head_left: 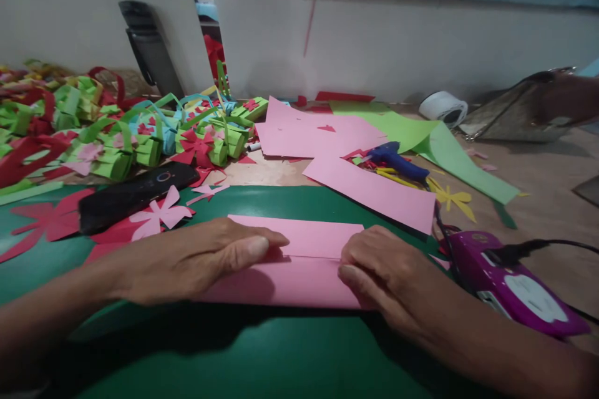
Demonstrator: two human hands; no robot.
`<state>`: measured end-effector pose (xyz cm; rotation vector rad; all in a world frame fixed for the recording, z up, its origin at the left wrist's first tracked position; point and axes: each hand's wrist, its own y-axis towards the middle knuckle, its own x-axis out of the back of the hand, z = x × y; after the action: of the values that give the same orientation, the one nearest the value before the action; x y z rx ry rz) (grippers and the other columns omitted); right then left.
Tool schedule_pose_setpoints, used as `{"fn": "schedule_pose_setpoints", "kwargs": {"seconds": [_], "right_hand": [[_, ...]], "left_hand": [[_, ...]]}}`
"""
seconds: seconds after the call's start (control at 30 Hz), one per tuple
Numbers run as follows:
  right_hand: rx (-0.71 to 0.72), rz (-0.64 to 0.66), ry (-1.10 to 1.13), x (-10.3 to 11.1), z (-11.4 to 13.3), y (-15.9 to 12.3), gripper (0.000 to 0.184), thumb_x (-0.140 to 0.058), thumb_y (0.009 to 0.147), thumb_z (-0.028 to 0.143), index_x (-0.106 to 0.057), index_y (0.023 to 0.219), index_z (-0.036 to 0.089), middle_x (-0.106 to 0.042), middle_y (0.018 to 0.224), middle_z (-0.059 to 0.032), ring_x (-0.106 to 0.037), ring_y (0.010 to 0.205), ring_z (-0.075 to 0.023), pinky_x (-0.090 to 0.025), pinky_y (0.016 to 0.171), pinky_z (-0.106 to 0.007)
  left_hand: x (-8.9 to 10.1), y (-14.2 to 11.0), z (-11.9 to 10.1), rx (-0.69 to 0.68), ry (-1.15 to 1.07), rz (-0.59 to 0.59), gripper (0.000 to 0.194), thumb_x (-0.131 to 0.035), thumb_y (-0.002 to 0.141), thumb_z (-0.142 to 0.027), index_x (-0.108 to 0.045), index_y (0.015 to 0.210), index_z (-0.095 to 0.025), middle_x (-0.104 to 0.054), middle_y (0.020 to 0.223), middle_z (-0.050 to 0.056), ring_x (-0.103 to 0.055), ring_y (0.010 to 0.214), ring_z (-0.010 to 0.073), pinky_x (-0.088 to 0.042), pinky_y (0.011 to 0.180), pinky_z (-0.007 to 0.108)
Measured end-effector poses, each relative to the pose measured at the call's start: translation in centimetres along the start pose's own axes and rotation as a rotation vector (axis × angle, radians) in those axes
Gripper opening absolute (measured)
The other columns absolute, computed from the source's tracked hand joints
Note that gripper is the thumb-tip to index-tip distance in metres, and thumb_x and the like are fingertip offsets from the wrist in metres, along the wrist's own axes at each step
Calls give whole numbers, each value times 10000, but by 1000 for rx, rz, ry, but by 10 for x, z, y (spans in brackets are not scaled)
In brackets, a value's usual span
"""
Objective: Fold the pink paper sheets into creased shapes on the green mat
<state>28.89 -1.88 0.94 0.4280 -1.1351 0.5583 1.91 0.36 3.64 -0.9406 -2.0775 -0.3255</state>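
A pink sheet of paper (pixel 299 280) lies on the green mat (pixel 299 355) in front of me, with a folded flap (pixel 313 234) along its far side. My left hand (pixel 210 259) rests flat over the sheet's left part, fingers stretched out and thumb alongside them. At the right end, my right hand (pixel 388 265) has its fingers curled and closed on the sheet at the flap's edge. Its fingertips are partly hidden. Beyond my left hand lie a pink paper flower (pixel 161 213) and a black phone (pixel 135 195).
Small green paper baskets (pixel 112 153) crowd the back left. Pink paper pieces (pixel 374 190), a blue glue gun (pixel 397 162) and green sheets (pixel 472 162) lie behind the mat. A purple power strip (pixel 510 287) with cables is at right; a tape roll (pixel 443 107) stands near the wall.
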Motion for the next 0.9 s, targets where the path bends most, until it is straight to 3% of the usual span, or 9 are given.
{"fn": "schedule_pose_setpoints", "kwargs": {"seconds": [0.17, 0.3, 0.4, 0.47, 0.53, 0.67, 0.8, 0.9], "right_hand": [[20, -93, -110, -15, -11, 2, 230, -502, 904, 166, -485, 676, 191, -558, 693, -17, -474, 642, -156, -352, 606, -284], [94, -149, -151, -21, -14, 4, 223, -484, 907, 134, -493, 688, 179, -541, 685, -20, -455, 606, -147, -333, 564, -273], [126, -189, -182, -25, -16, 8, 212, -484, 911, 132, -505, 704, 171, -537, 689, -21, -460, 622, -151, -335, 570, -277], [134, -209, -188, -29, -18, 9, 208, -497, 907, 133, -506, 703, 169, -534, 692, -23, -461, 632, -155, -336, 576, -282], [146, -236, -194, -32, -20, 9, 210, -492, 904, 116, -510, 701, 166, -535, 699, -30, -461, 643, -161, -342, 590, -292], [185, -279, -196, -36, -23, 7, 239, -450, 913, 90, -526, 699, 163, -524, 693, -40, -459, 646, -170, -349, 607, -309], [198, -318, -177, -38, -26, 6, 209, -454, 932, 138, -550, 749, 167, -519, 695, -40, -481, 646, -181, -339, 593, -321], [206, -330, -173, -41, -32, 5, 167, -451, 942, 176, -575, 830, 173, -546, 716, -38, -513, 649, -187, -345, 598, -331]], "left_hand": [[-3, 1, 7, -26, 42, -8, 384, -420, 958, -388, -625, 1240, -228, -683, 1198, 34, -659, 1048, 236, -513, 782, 242], [-22, 8, -4, -28, 251, 31, 194, -478, 915, -183, -643, 1013, -207, -708, 962, 39, -658, 811, 201, -499, 707, 263], [-43, 9, -13, -22, 475, 84, 168, -506, 864, -102, -622, 963, -172, -684, 949, 72, -632, 848, 233, -508, 779, 349], [-60, 7, -12, -45, 593, -2, 213, -539, 892, -234, -609, 1078, -159, -680, 1018, 119, -628, 911, 288, -521, 788, 423], [-79, 2, -6, -61, 681, -124, 456, -553, 881, -466, -572, 1181, -122, -650, 1126, 192, -596, 1009, 388, -517, 787, 526], [-106, -4, 6, -159, 744, -323, 722, -401, 860, -682, -534, 1243, -84, -573, 1272, 248, -511, 1163, 458, -499, 849, 552], [-110, -5, 5, -148, 739, -278, 462, -431, 948, -367, -473, 1317, -93, -554, 1312, 244, -506, 1198, 463, -496, 856, 563], [-109, -4, 3, -121, 716, -257, 395, -408, 948, -210, -471, 1322, -100, -531, 1335, 254, -506, 1204, 472, -489, 850, 597]]}}
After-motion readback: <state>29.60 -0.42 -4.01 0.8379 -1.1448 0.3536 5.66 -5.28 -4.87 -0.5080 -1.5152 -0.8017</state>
